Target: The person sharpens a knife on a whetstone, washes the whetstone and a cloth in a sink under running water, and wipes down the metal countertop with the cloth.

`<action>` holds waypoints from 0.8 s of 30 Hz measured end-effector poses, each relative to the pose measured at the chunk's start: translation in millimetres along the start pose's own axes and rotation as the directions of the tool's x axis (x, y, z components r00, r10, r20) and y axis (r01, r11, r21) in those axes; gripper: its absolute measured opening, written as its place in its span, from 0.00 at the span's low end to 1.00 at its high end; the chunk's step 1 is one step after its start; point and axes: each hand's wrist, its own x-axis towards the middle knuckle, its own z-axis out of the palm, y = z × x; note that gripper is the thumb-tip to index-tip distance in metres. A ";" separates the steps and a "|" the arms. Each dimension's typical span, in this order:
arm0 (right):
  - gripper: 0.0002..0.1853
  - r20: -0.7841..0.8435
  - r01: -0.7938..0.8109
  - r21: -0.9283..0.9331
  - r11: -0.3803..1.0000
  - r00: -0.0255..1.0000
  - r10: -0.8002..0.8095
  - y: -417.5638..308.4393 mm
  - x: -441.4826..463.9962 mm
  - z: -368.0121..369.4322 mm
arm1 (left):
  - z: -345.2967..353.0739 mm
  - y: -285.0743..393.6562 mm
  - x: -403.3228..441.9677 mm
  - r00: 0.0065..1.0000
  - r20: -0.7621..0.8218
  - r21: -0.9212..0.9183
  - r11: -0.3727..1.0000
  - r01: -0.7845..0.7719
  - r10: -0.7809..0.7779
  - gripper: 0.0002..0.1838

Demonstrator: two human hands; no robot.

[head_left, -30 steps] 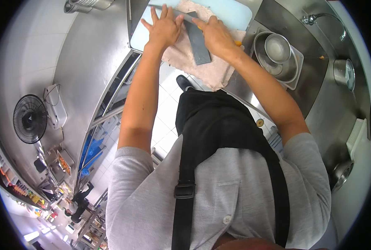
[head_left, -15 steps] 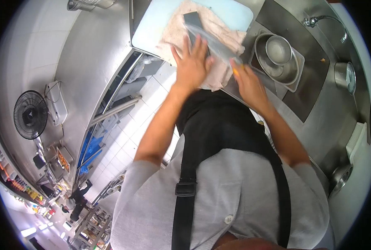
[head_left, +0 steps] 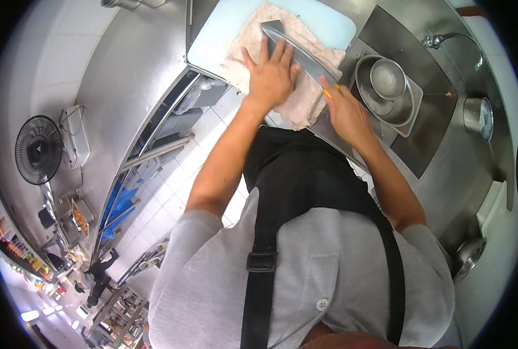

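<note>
"Knife first: where is it, and what has just changed?"

"I have it at about twelve to one o'clock, slanting across a flat grey stone on a crumpled cloth, tip toward eleven, handle toward four. The handle has come off the cutting board and out past its edge, and the left fingers have come down over the blade. I judge that this leaves the front part of the blade backed by the stone and steadied from above"

"And the grip?"

"My right hand, out at two, is closed round the handle. My left hand, at twelve, grasps nothing: its fingers are spread and laid on the blade"

"How does the knife look?"

"Broad, pale grey and shiny, narrowing to the tip, with yellow showing at the handle. My fist hides the rest, and I can't tell how flat the edge sits. Farther out at two, a small metal bowl rests in a larger one"
</note>
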 end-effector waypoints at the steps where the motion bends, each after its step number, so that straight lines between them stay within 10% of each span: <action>1: 0.29 0.021 -0.017 -0.026 1.000 1.000 0.017 -3.7 8.0 0.5 | -0.9 0.8 -2.3 1.000 0.011 -0.004 1.000 0.008 -0.008 0.29; 24: 0.26 -0.068 0.170 -0.045 0.984 0.983 -0.173 14.0 13.6 20.2 | 12.7 -22.0 23.4 0.997 0.013 -0.021 0.997 0.070 -0.070 0.33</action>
